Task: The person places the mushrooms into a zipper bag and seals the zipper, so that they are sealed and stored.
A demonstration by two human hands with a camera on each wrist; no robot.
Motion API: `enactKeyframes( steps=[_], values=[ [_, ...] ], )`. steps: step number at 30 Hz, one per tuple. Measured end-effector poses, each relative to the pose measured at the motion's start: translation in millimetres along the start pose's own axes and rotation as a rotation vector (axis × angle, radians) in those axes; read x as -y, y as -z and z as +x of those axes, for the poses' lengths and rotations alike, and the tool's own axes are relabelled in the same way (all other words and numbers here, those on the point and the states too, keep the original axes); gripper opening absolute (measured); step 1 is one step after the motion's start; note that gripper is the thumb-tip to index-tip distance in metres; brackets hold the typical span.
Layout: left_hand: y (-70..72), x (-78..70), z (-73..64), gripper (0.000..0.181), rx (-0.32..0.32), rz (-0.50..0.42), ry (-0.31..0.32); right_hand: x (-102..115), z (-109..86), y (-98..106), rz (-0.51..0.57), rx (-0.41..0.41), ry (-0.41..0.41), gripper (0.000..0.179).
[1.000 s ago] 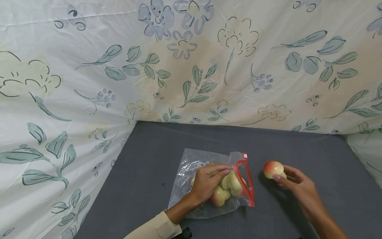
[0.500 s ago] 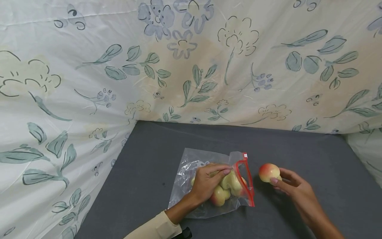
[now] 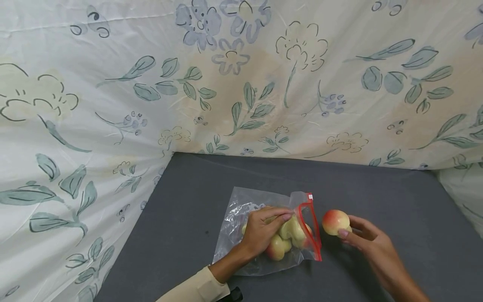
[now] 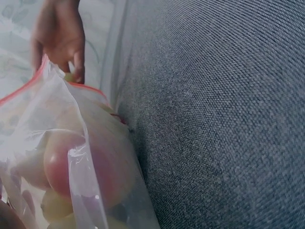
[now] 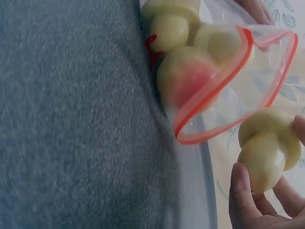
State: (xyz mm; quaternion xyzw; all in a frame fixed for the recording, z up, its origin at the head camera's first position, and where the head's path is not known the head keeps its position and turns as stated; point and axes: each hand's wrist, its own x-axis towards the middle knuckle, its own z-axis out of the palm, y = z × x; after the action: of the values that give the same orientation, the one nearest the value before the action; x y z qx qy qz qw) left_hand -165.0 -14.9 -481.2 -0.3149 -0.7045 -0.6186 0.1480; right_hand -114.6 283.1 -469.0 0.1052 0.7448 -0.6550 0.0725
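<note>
A clear zip bag (image 3: 235, 218) with a red zip strip (image 5: 214, 105) lies on the grey cloth, its mouth standing open to the right. Inside are several yellow toy mushrooms (image 3: 277, 247) with red-blushed caps. My left hand (image 3: 262, 230) pinches the bag's upper layer near the mouth, covering part of what is inside. Just right of the opening, my right hand (image 3: 375, 245) holds another toy mushroom (image 3: 335, 222) between thumb and fingers. Its red-blushed cap faces the bag in the head view; the right wrist view shows its rounded stem (image 5: 262, 160).
The grey cloth (image 3: 196, 188) covers the table surface around the bag. A floral curtain (image 3: 264, 96) hangs behind and along the left side. A small black object (image 3: 235, 294) shows below the left sleeve (image 3: 200, 287). A red string (image 5: 152, 50) lies beside the bagged mushrooms.
My right hand has carried its toy mushroom leftward and slightly nearer to me, closer to the bag's mouth. The left hand and the bag have stayed in place.
</note>
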Motion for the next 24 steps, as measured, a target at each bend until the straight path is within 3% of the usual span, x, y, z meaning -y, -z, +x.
enactKeyframes(
  steps=[24],
  values=[
    [0.0,-1.2,-1.8,0.015,-0.001,-0.005,-0.017,10,-13.4,-34,-0.1,0.045,-0.009,0.059]
  ],
)
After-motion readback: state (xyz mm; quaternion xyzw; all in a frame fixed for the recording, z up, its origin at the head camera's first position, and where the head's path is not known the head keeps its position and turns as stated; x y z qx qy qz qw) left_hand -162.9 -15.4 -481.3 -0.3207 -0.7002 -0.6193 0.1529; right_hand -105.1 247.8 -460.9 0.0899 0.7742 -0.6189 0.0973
